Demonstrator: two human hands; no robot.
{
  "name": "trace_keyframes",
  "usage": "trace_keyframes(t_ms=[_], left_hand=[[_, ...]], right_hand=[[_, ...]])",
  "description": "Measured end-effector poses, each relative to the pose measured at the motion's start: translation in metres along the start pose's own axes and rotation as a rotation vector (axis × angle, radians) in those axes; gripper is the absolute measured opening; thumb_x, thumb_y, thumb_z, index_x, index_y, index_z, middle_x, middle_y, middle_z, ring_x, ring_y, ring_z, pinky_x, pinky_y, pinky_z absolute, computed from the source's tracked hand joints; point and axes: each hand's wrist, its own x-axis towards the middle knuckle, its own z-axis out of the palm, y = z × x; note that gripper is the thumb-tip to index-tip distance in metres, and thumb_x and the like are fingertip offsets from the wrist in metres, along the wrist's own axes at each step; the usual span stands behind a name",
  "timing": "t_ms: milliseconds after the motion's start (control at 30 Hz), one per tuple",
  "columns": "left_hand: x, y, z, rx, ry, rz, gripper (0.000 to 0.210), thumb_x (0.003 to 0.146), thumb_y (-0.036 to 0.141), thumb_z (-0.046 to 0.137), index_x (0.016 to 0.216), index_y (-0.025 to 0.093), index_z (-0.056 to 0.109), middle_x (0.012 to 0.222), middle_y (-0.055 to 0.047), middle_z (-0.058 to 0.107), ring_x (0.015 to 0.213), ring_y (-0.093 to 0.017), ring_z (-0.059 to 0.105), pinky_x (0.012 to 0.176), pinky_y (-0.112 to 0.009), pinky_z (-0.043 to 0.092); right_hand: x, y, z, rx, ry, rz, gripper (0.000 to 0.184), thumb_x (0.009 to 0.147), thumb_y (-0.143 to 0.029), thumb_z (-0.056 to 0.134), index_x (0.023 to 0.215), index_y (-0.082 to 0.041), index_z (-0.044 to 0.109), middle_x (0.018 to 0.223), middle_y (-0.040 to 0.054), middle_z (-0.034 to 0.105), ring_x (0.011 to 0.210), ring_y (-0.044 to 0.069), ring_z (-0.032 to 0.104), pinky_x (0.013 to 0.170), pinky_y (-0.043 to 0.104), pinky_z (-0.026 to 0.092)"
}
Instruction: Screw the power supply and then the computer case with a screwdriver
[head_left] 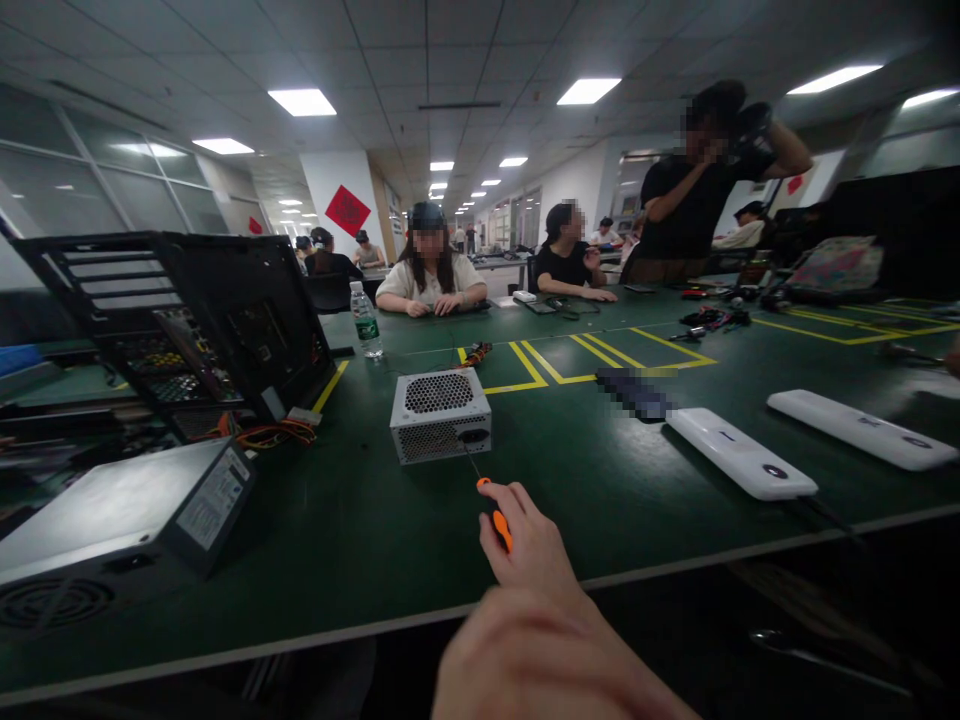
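Observation:
My right hand [531,540] is closed around the orange and black handle of a screwdriver [502,530]. The thin shaft points away from me, its tip at the near face of a silver computer power supply [427,442], just below the black socket. Whether the tip sits in a screw is too small to tell. That power supply rests on the green table [360,540], a round-holed fan grille on top and a bundle of cables behind it. Close to the camera, a blurred shape that looks like my left hand [506,655] overlaps my right wrist; its fingers cannot be made out.
An open black computer case [172,320] and a larger grey power supply [142,500] stand at left. A water bottle [367,325] is behind. Two long white devices [739,455] and a blurred-out dark object [634,393] lie at right. People [431,270] sit across the table.

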Motion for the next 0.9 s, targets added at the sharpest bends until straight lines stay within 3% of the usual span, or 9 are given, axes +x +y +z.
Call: trace_keyframes(t_ms=[100, 133, 200, 300, 433, 667, 800, 900], left_hand=[[0.055, -0.017, 0.005, -0.014, 0.023, 0.010, 0.029, 0.076, 0.036, 0.042, 0.099, 0.025, 0.056, 0.089, -0.005, 0.063, 0.085, -0.020, 0.057, 0.071, -0.034, 0.045], [0.073, -0.028, 0.004, -0.028, 0.017, -0.039, 0.027, 0.078, 0.036, 0.042, 0.092, 0.019, 0.057, 0.083, -0.006, 0.063, 0.079, -0.018, 0.058, 0.068, -0.030, 0.044], [0.105, -0.055, 0.001, -0.028, -0.108, -0.259, 0.025, 0.077, 0.036, 0.043, 0.080, 0.015, 0.057, 0.070, -0.006, 0.062, 0.065, -0.016, 0.058, 0.051, -0.023, 0.041], [0.137, -0.089, -0.003, -0.044, -0.301, -0.573, 0.029, 0.076, 0.038, 0.046, 0.082, 0.012, 0.056, 0.072, -0.008, 0.064, 0.055, -0.014, 0.057, 0.043, -0.020, 0.035], [0.148, -0.109, -0.001, -0.275, -0.253, -0.643, 0.032, 0.076, 0.039, 0.047, 0.088, 0.011, 0.057, 0.084, -0.009, 0.065, 0.055, -0.010, 0.057, 0.043, -0.016, 0.032], [0.151, -0.113, 0.007, -0.571, -0.080, -0.694, 0.018, 0.076, 0.022, 0.051, 0.081, 0.007, 0.061, 0.080, -0.010, 0.065, 0.053, -0.005, 0.054, 0.043, -0.013, 0.036], [0.151, -0.113, 0.010, -0.625, -0.016, -0.706, 0.015, 0.076, 0.019, 0.052, 0.080, 0.007, 0.060, 0.078, -0.010, 0.065, 0.051, -0.005, 0.054, 0.043, -0.013, 0.038], [0.151, -0.115, 0.010, -0.623, -0.001, -0.708, 0.015, 0.076, 0.019, 0.052, 0.080, 0.006, 0.059, 0.077, -0.012, 0.065, 0.050, -0.005, 0.054, 0.042, -0.013, 0.038]], right_hand=[[0.000, -0.001, -0.002, 0.042, 0.000, -0.031, 0.026, 0.082, -0.020, 0.037, 0.106, -0.018, 0.046, 0.093, 0.0060, 0.052, 0.078, 0.016, 0.055, 0.068, 0.029, 0.045], [0.000, -0.002, -0.002, 0.047, 0.011, -0.039, 0.026, 0.083, -0.020, 0.035, 0.108, -0.019, 0.045, 0.093, 0.0062, 0.052, 0.080, 0.017, 0.055, 0.070, 0.030, 0.045], [-0.001, -0.001, -0.001, 0.031, 0.034, -0.037, 0.028, 0.084, -0.018, 0.034, 0.111, -0.018, 0.041, 0.094, 0.0068, 0.052, 0.083, 0.017, 0.054, 0.072, 0.031, 0.044], [-0.002, 0.000, 0.004, -0.021, 0.038, -0.020, 0.027, 0.080, -0.013, 0.036, 0.106, -0.017, 0.041, 0.094, 0.0075, 0.050, 0.084, 0.018, 0.054, 0.071, 0.032, 0.045], [-0.002, 0.000, 0.006, -0.044, 0.057, 0.009, 0.024, 0.075, -0.007, 0.037, 0.096, -0.018, 0.043, 0.092, 0.0059, 0.048, 0.079, 0.018, 0.054, 0.066, 0.031, 0.046], [-0.002, -0.005, -0.002, 0.099, 0.108, 0.081, 0.027, 0.072, -0.008, 0.041, 0.096, -0.019, 0.045, 0.090, 0.0050, 0.051, 0.080, 0.017, 0.055, 0.070, 0.032, 0.045], [-0.004, 0.004, -0.006, 0.391, 0.143, 0.201, 0.019, 0.074, -0.014, 0.045, 0.092, -0.020, 0.049, 0.085, 0.0022, 0.055, 0.079, 0.015, 0.056, 0.070, 0.029, 0.045], [-0.006, 0.014, -0.011, 0.777, 0.182, 0.408, 0.020, 0.075, -0.026, 0.050, 0.094, -0.018, 0.049, 0.071, -0.0018, 0.054, 0.049, 0.009, 0.048, 0.042, 0.020, 0.037]])
